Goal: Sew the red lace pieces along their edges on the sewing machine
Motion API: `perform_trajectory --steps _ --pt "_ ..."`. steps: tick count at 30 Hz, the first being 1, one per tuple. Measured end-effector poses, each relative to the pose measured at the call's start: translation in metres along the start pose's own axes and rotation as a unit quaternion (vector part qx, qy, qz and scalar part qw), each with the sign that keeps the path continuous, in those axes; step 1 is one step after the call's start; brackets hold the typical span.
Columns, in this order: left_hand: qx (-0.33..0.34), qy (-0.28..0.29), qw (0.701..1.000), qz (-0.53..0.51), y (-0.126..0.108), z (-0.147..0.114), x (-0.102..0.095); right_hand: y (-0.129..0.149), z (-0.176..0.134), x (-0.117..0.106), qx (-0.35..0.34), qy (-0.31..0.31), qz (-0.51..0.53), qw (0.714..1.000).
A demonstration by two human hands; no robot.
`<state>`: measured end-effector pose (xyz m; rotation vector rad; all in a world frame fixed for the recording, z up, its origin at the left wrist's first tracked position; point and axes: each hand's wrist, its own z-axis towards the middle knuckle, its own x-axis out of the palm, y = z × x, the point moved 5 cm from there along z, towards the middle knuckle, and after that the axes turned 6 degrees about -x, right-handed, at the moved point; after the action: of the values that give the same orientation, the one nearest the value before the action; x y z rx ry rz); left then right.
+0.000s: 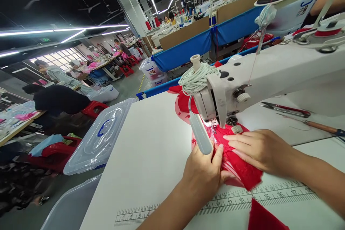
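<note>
Red lace fabric [245, 170] lies under the needle area of a white sewing machine [280, 72], with paler pink-red layers showing at its edges. My left hand [203, 172] is closed on the fabric's near left side, thumb and forefinger against it; its other fingers are partly hidden behind a grey lamp [201, 133]. On the fabric's right side lies my right hand [264, 151], its fingers stretched out flat and pointing toward the presser foot [214, 129]. The thumb of that hand is hidden. More red fabric [185, 104] extends behind the machine head.
A printed ruler scale [161, 208] runs along the tabletop's front, near a separate red piece [265, 217]. Tweezers [285, 109] and a wooden-handled tool [320, 125] lie right of the machine head. A clear lidded box [107, 133] stands left of the table. Other people sit at benches beyond.
</note>
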<state>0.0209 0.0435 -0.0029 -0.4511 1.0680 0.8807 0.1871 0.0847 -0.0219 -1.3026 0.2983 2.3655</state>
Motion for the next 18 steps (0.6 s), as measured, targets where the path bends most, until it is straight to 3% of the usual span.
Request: perform_trajectory --steps 12,18 --pt "0.002 -0.012 1.0 0.0 0.0 0.002 -0.003 -0.002 0.003 0.0 -0.003 0.004 0.0 1.0" --pt "-0.009 -0.016 1.0 0.005 0.004 0.002 0.001 -0.003 0.012 -0.008 -0.038 0.004 -0.016 0.999"
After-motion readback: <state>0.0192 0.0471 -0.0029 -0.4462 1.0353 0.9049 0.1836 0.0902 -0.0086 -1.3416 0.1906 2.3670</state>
